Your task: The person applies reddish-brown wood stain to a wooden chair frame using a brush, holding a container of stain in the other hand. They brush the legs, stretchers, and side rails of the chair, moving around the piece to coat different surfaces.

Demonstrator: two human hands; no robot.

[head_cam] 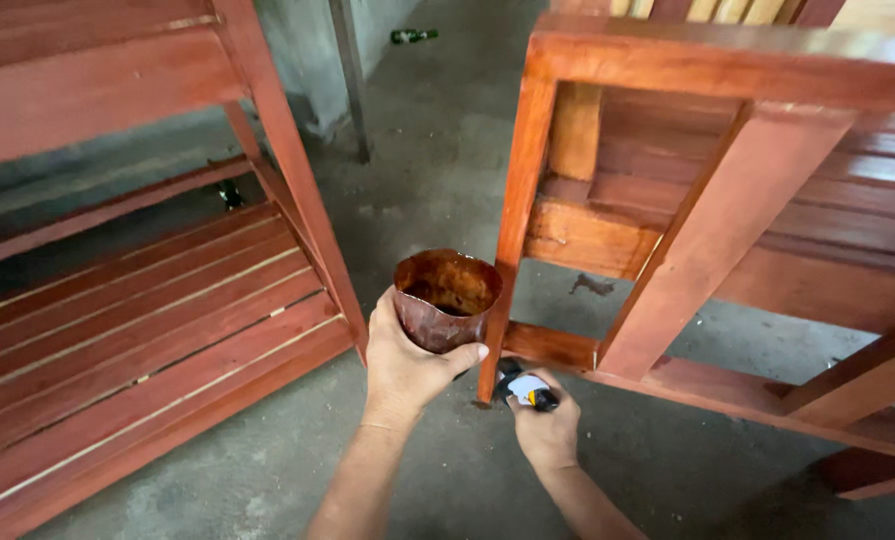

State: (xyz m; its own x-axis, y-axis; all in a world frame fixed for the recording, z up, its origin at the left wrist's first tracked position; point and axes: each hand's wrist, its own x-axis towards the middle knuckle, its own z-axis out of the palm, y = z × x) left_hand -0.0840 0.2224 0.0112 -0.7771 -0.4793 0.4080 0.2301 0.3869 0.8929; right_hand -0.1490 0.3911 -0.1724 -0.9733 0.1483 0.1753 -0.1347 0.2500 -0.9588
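Head view shows the left hand [407, 365] wrapped tight around a cup [445, 300] of brown stain, held up just beside the thin front leg [515, 230] of a wooden chair [727, 210]. Low by the foot of that leg, the right hand [545, 425] is closed on a brush [527, 388], though its bristles are hidden. Most of the chair looks red-brown and shiny, so the staining seems nearly done, but a pale block [575, 130] under the seat and the leg's bottom may still need a coat.
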